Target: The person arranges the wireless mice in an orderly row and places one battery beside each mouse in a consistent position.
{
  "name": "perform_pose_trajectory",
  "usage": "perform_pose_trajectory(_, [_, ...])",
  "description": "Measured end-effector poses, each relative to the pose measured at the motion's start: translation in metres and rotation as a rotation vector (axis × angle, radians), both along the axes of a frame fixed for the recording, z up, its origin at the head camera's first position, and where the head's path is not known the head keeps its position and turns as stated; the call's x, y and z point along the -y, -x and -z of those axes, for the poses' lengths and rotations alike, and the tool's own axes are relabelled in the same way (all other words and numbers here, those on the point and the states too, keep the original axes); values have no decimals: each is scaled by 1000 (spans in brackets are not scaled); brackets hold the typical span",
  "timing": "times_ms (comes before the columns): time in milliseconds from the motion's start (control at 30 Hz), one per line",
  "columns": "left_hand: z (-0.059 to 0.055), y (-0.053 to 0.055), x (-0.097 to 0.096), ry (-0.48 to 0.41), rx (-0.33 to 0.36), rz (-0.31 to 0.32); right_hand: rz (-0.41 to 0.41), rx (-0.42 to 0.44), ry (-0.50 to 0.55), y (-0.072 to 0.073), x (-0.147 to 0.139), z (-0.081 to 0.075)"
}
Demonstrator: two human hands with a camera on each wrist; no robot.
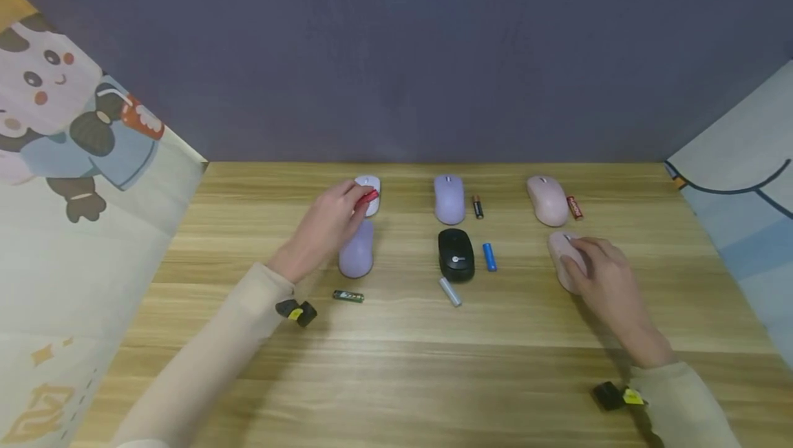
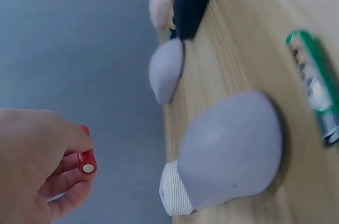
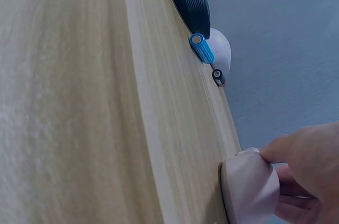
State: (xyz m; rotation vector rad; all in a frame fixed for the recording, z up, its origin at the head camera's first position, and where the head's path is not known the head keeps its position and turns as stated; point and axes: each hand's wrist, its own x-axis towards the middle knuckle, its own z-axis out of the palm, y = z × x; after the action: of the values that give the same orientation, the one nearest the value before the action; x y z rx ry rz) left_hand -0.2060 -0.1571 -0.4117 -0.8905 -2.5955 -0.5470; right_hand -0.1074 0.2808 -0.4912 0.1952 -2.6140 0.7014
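Note:
My left hand (image 1: 328, 228) pinches a small red battery (image 1: 368, 196) between thumb and fingers, held over a white mouse (image 1: 374, 208) at the back left. In the left wrist view one round, pale end of this battery (image 2: 88, 168) faces the camera. Just in front of the white mouse lies a lilac mouse (image 1: 356, 255), below the left hand. On the right, my right hand (image 1: 610, 286) grips a pale pink mouse (image 1: 560, 248) that sits on the table. The right wrist view has the thumb on one side of that mouse (image 3: 249, 189); its far side is hidden.
Along the back stand another lilac mouse (image 1: 449, 200) beside a black battery (image 1: 478, 207), and a pink mouse (image 1: 548, 200) beside a second red battery (image 1: 575, 208). A black mouse (image 1: 456, 259), blue battery (image 1: 489, 257), silvery battery (image 1: 450, 292) and green battery (image 1: 348, 296) lie nearer.

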Motion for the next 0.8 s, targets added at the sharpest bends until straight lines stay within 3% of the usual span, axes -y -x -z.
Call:
perform_pose_trajectory(200, [1, 26, -12, 46, 131, -40, 0, 4, 3, 0, 1, -1])
perform_pose_trajectory(400, [5, 46, -27, 85, 178, -57, 7, 11, 11, 0, 2, -1])
perform_pose_trajectory(533, [10, 53, -41, 136, 207, -67, 9, -3, 17, 0, 2, -1])
perform_pose_trajectory(800, [23, 57, -67, 294, 288, -148, -7, -27, 22, 1, 0, 0])
